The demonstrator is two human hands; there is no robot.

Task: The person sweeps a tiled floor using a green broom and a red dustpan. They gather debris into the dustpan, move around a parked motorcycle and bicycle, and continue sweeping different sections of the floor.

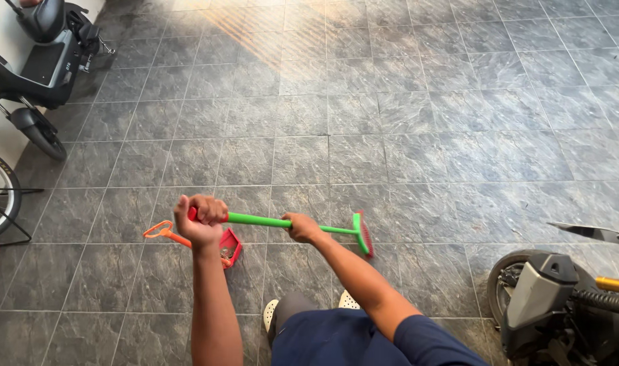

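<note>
Grey stone-patterned floor tiles (418, 135) fill the view. Left hand (199, 220) clenches the red end of a green broom (289, 224); right hand (301, 227) grasps its shaft midway. Its red-bristled head touches the floor, right of a red dustpan (229, 247). Scooters (42, 61) stand at both sides.

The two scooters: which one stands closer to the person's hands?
The grey scooter at lower right, beside the right hand on the green broom. The black scooter is parked far off at upper left.
</note>
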